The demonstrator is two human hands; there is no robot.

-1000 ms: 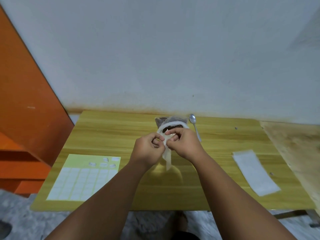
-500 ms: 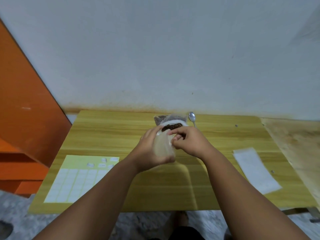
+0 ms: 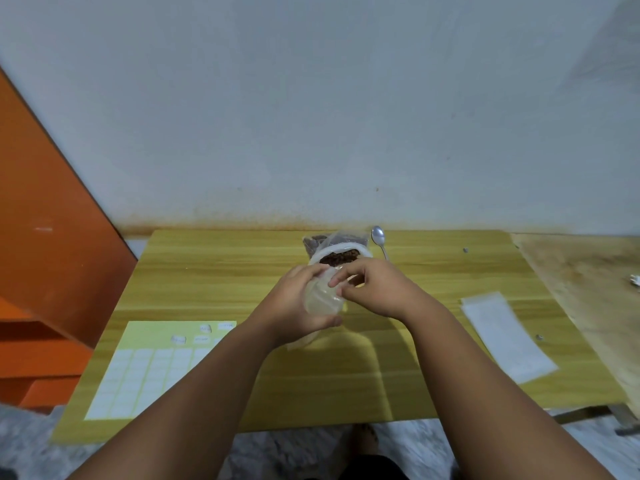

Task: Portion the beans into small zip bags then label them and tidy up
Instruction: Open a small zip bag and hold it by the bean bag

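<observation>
A small clear zip bag (image 3: 320,299) is held up above the middle of the wooden table (image 3: 207,271). My left hand (image 3: 294,306) grips the bag around its body, thumb below it. My right hand (image 3: 370,289) pinches the bag's upper edge with its fingertips. Just behind my hands stands a white bowl of dark brown beans (image 3: 337,258), with a clear plastic bean bag (image 3: 325,241) behind it. A metal spoon (image 3: 379,239) lies to the bowl's right. A yellow label sheet (image 3: 138,368) with white stickers lies at the front left.
A flat stack of empty zip bags (image 3: 505,341) lies at the table's right. An orange panel (image 3: 52,237) leans at the left. A rough wooden board (image 3: 588,289) adjoins the table on the right. The wall stands directly behind the table.
The small bag, hanging flat between both hands a second ago, is now wrapped in my left hand with its mouth rounded open; my right hand shifted to its upper edge.
</observation>
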